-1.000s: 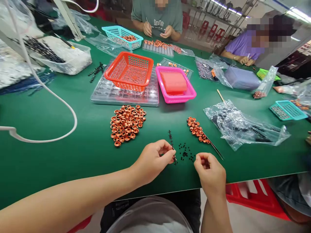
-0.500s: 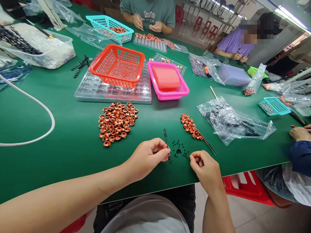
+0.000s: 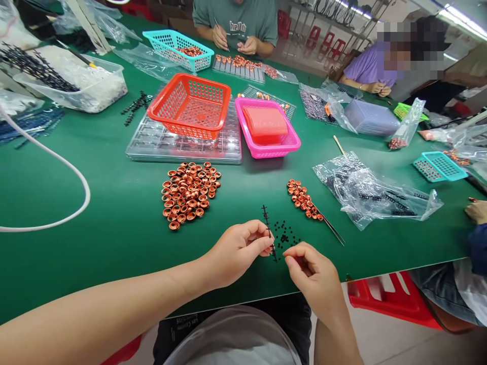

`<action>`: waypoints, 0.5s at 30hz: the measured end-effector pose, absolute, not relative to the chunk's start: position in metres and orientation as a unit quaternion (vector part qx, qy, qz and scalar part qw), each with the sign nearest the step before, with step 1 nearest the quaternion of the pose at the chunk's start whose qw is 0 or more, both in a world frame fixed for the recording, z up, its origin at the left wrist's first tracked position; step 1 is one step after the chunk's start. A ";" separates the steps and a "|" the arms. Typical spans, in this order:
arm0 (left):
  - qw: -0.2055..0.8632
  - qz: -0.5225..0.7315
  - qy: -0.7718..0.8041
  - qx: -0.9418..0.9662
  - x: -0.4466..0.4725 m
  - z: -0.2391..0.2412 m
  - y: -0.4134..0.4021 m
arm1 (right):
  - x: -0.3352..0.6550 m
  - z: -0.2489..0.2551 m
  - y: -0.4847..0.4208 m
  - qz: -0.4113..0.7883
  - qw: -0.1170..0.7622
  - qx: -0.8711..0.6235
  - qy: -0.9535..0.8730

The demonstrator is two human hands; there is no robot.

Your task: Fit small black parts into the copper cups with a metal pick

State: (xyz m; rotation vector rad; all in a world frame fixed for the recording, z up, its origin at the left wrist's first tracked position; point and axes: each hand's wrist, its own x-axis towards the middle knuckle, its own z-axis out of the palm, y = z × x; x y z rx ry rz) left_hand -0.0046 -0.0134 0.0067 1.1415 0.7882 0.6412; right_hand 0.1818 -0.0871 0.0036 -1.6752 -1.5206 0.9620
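Right hand (image 3: 317, 274): moving leftward since the earlier frame, its fingertips now hovering just beside the strip's near end; thumb and forefinger are pinching almost together while the other fingers are curling in, and whether the tips are meeting or gripping anything, I cannot tell
Left hand (image 3: 243, 248): keeping its hold, thumb and forefinger closing on the strip
Strip (image 3: 267, 219): pointing away from the person, black and thin with short side arms, its two ends sticking out past the left fingers; whether it is touching the table (image 3: 125, 203), I cannot tell
Black bits (image 3: 284, 238): lying scattered right of the strip, near both hands
Copper rings: forming a large pile (image 3: 190, 195) beyond the left forearm and a small one (image 3: 303, 198) beyond the right hand
Tweezers (image 3: 333, 231): resting at the small pile's edge, pointing toward the near right
Bag (image 3: 375, 192): lying crumpled beyond the tweezers, showing black strips through clear plastic
Red basket (image 3: 184, 125): sitting on clear trays (image 3: 182, 149)
Pink basket (image 3: 271, 151): standing beside them, holding a red packet (image 3: 265, 121)
Co-worker (image 3: 236, 30): sitting across the table in green, holding a thin tool
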 end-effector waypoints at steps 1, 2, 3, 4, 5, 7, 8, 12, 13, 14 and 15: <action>0.722 0.291 0.353 0.518 -0.005 0.008 -0.013 | 0.179 0.004 -0.086 0.381 0.330 -0.635 -0.586; 0.721 0.292 0.351 0.520 -0.005 0.008 -0.014 | 0.176 0.005 -0.085 0.387 0.325 -0.631 -0.588; 0.720 0.293 0.350 0.522 -0.006 0.009 -0.014 | 0.175 0.005 -0.084 0.391 0.321 -0.628 -0.591; 0.719 0.294 0.349 0.524 -0.006 0.009 -0.014 | 0.174 0.005 -0.084 0.392 0.317 -0.626 -0.595; 0.717 0.295 0.350 0.525 -0.006 0.009 -0.014 | 0.173 0.005 -0.083 0.390 0.314 -0.625 -0.598; 0.715 0.295 0.354 0.526 -0.006 0.008 -0.015 | 0.172 0.004 -0.082 0.378 0.308 -0.625 -0.610; 0.714 0.295 0.358 0.525 -0.006 0.008 -0.015 | 0.172 0.003 -0.082 0.364 0.305 -0.625 -0.620; 0.716 0.303 0.394 0.491 -0.003 0.005 -0.018 | 0.164 -0.006 -0.081 0.211 0.293 -0.629 -0.688; 0.716 0.307 0.405 0.478 -0.003 0.005 -0.018 | 0.160 -0.009 -0.081 0.148 0.291 -0.629 -0.706; 0.717 0.311 0.415 0.467 -0.002 0.004 -0.018 | 0.157 -0.013 -0.080 0.087 0.289 -0.627 -0.718; 0.716 0.314 0.424 0.457 -0.002 0.004 -0.018 | 0.154 -0.016 -0.080 0.038 0.290 -0.625 -0.724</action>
